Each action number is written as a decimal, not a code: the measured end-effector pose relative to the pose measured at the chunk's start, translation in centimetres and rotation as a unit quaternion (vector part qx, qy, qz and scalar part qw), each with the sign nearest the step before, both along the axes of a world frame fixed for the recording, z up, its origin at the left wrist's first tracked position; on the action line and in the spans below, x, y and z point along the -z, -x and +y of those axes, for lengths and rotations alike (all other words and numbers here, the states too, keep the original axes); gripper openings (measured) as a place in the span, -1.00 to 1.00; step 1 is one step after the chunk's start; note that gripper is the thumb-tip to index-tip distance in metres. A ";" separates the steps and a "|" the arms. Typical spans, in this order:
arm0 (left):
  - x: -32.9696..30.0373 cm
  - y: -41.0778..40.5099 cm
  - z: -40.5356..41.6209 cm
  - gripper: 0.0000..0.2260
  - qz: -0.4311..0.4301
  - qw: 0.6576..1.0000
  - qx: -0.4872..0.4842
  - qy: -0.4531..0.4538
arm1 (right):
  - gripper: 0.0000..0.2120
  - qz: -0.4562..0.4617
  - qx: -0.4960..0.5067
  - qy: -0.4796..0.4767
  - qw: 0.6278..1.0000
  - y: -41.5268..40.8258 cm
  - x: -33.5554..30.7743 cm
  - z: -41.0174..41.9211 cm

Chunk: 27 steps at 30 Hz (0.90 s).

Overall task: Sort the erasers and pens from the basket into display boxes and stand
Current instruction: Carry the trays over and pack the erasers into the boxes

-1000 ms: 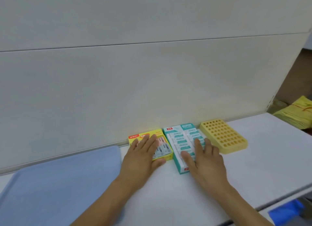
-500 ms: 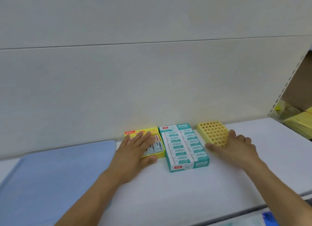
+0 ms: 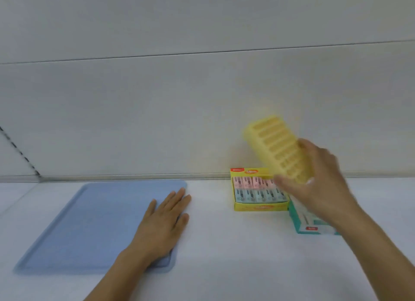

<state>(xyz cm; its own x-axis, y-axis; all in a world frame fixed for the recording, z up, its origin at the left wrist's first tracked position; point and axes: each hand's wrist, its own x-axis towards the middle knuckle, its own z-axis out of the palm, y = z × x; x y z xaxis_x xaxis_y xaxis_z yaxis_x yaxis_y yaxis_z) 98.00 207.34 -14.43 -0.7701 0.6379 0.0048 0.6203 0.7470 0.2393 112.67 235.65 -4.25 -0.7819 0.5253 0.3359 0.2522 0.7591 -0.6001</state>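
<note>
- The yellow pen stand (image 3: 278,151) is up in the air, off the white shelf (image 3: 224,244), tilted so its long axis runs from upper left, near the back wall (image 3: 202,98), down to lower right into the palm; the holed face is turned toward me, blurred by motion.
- The right hand (image 3: 314,184) has it, fingers and thumb curled round the lower end, so the free end sticks up and away from the wrist.
- Directly below and a little toward me sits the yellow display box (image 3: 260,190) with its rows of pink and pale-blue erasers; the stand hangs over its right rear corner without touching it, as far as I can tell.
- Just beside that, on the right, the teal display box (image 3: 314,226) is mostly hidden under the right forearm.
- The left hand (image 3: 166,219) lies well apart on the left, fingers straight and flat, pressing the right edge of the blue tray (image 3: 89,222).
- My read: the stand is being repositioned, and only the right hand can set it down; open shelf lies in front of the boxes and between them and the tray.
- No basket or pens are in sight.
</note>
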 end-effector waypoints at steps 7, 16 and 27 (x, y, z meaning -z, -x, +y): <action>-0.6 5.4 -7.8 -0.30 -0.033 0.999 -0.027 0.012 | -0.07 -0.147 -0.222 -0.224 0.938 9.0 4.2 -7.9; -2.3 5.1 -3.2 -0.24 -0.095 0.984 0.046 -0.140 | -0.29 -0.185 -0.192 -0.200 0.943 9.4 6.8 -8.7; -1.2 2.5 4.4 -0.26 -0.094 0.987 0.026 -0.131 | -0.09 -0.279 0.154 -0.131 0.939 -0.8 8.0 -1.6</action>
<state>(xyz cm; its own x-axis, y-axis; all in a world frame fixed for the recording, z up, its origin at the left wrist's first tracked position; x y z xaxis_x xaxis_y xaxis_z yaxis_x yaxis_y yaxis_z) 95.55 211.70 -13.19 -0.7392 0.6725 0.0361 0.5830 0.6120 0.5344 113.46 234.05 -12.26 -0.6985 0.7123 0.0689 0.7040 0.7012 -0.1128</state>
